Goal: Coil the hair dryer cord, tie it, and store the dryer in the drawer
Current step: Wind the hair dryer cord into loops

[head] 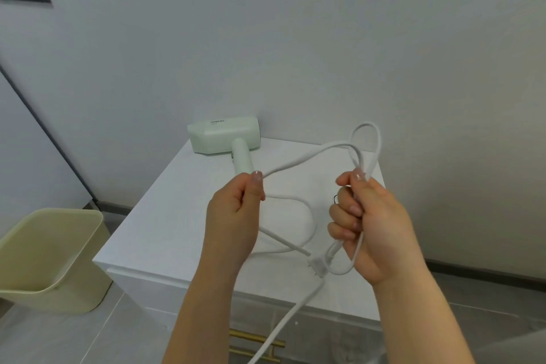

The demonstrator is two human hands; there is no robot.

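A pale green hair dryer (226,137) lies at the back of the white cabinet top (165,216), its handle pointing toward me. Its white cord (298,164) runs from my left hand (236,216) in an arc to my right hand (366,221). My left hand pinches the cord between thumb and fingers just in front of the handle's end. My right hand grips a bundle of cord loops; one loop stands above the fist, another hangs below. The white plug (317,264) dangles beside the lower loop. More cord hangs down over the cabinet front.
A drawer front with a brass handle (257,346) shows below the cabinet top, shut. A pale green bin (50,257) stands on the floor at the left. The cabinet stands against a white wall.
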